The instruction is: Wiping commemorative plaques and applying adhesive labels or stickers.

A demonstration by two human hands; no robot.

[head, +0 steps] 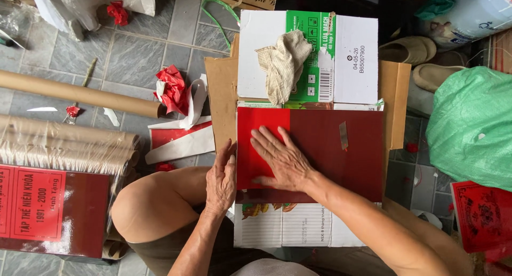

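A dark red book cover board (341, 153) lies on flattened cardboard (221, 95). A bright red sheet (261, 132) covers its left part. My right hand (280, 159) lies flat on the red sheet, fingers spread, pressing it down. At the cover's left edge my left hand (221, 180) rests with its fingers curled along the border. A small blade (343, 135) lies on the dark red surface to the right. Neither hand grips anything.
A beige cloth (285, 63) lies on a white and green carton (320, 52) behind the cover. Brown paper rolls (69, 143) and red scraps (173, 89) lie on the tiled floor at left. A red-labelled book (48, 209) sits lower left, a green sack (472, 127) at right.
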